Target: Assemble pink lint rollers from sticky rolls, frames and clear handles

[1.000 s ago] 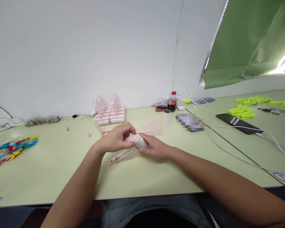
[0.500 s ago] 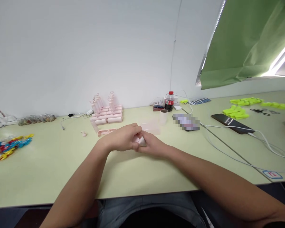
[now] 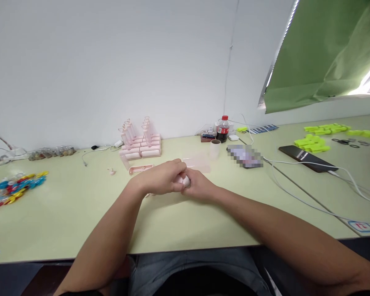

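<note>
My left hand (image 3: 162, 179) and my right hand (image 3: 200, 186) meet at the middle of the pale green table (image 3: 64, 213). Both close around a small pink roller piece (image 3: 184, 180), of which only the end shows between the fingers. A clear plastic handle part lies under my left hand, mostly hidden. Just beyond the hands lie a pink handle (image 3: 140, 169) and a clear cover (image 3: 199, 163).
A stack of pink rollers (image 3: 140, 144) stands at the back. Coloured clips (image 3: 14, 187) lie at the left, a cola bottle (image 3: 223, 129) and a paper tube (image 3: 215, 149) at the back right. Phones (image 3: 308, 158), white cables and yellow-green parts (image 3: 311, 143) lie on the right.
My hands have closed tighter together over the pink roller piece, so less of it shows. The clear handle has slipped under my left hand. The view shifted slightly.
</note>
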Motion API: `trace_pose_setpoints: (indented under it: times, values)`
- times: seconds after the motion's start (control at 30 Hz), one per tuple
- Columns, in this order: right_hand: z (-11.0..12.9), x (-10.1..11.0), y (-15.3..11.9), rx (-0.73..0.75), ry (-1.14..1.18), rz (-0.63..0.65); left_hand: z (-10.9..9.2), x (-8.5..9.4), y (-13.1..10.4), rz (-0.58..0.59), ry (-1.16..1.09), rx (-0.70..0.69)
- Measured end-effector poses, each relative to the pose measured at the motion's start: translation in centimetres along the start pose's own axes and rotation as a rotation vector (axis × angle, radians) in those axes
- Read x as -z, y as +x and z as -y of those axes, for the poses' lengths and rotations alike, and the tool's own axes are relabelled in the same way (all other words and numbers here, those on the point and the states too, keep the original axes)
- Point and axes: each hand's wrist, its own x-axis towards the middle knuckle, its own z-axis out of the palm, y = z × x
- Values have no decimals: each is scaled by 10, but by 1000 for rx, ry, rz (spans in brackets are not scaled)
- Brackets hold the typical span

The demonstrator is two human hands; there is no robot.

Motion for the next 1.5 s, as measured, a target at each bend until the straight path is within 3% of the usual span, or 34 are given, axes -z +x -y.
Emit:
trace_pose_setpoints:
  times: [0.47, 0.6, 0.73, 0.9, 1.0, 1.27, 1.5]
  values:
    - [-12, -4, 7, -107, 172, 4, 7, -4, 6, -90, -68, 41]
    - [-13, -3, 9, -141, 200, -29, 12, -7, 3, -181, -51, 32]
    - [-15, 2, 8, -197, 331, -90, 18, -26, 1, -326, -26, 91]
    - [-15, 5, 4, -204, 450, -65, 20, -60, 5, -373, -53, 189]
    - [-11, 3, 4, -229, 484, -49, 20, -71, 10, -416, -10, 260]
    - [-9, -1, 5, -261, 606, -56, 20, -73, 12, -457, 65, 386]
    - [-10, -5, 4, -234, 652, -80, 18, -70, 9, -458, 61, 369]
